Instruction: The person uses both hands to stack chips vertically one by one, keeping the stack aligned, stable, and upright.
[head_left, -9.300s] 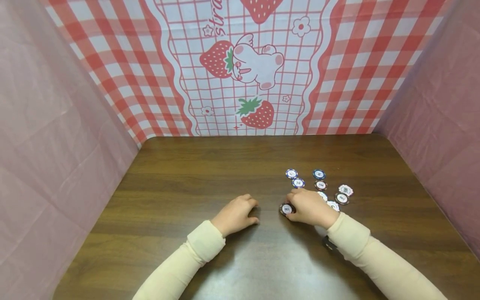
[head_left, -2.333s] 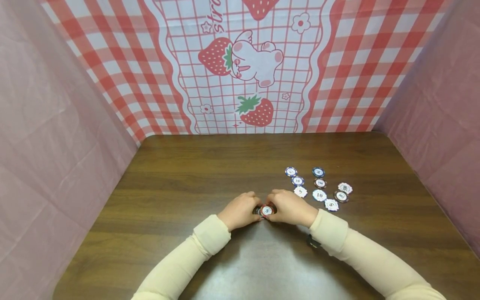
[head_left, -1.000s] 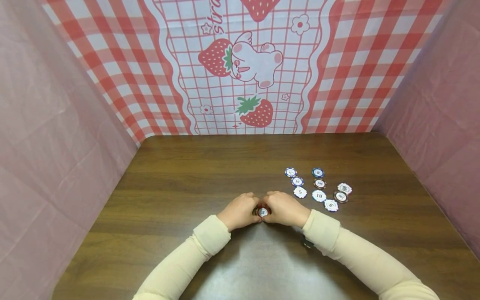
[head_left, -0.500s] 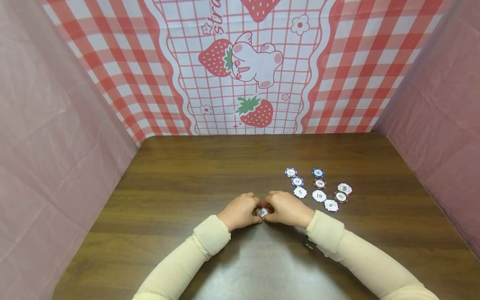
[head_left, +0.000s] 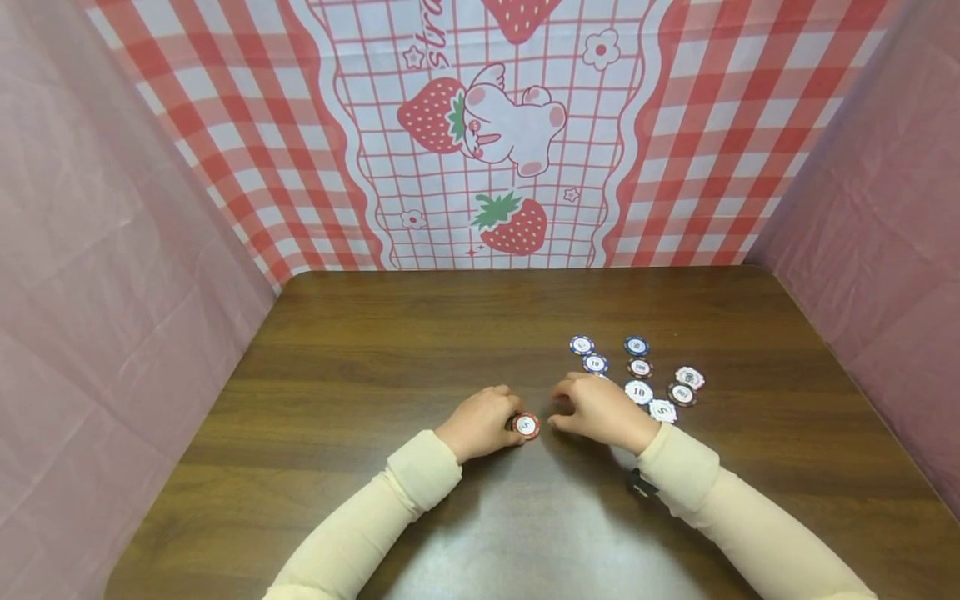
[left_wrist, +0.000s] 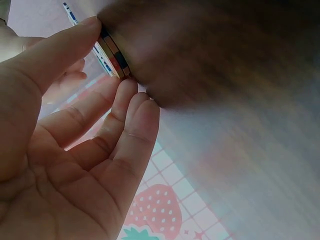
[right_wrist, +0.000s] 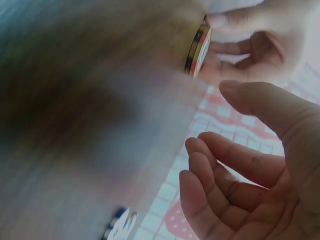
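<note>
A short stack of poker chips with a red 5 chip [head_left: 527,426] on top lies flat on the table. My left hand [head_left: 480,423] grips the stack's left side between thumb and fingers; in the left wrist view, the stacked chips [left_wrist: 114,54] show edge-on beside the thumb tip. To the right of the stack, apart from it, my right hand [head_left: 603,410] holds nothing, thumb and fingers spread apart. It mostly hides a white chip behind it. The right wrist view shows a gap between that hand and the stacked chips [right_wrist: 198,49].
Loose chips lie flat on the right of the wooden table [head_left: 360,350]: a blue-rimmed 10 chip [head_left: 596,363], a white 10 chip [head_left: 639,392], a white 5 chip [head_left: 663,411], a brown 100 chip [head_left: 641,367] and several others. A checked strawberry cloth [head_left: 675,167] hangs behind.
My right hand has let go of the stack and moved right, toward the loose chips. The left hand stays on the stack. Earlier, the right hand brought the red 5 chip onto it.
</note>
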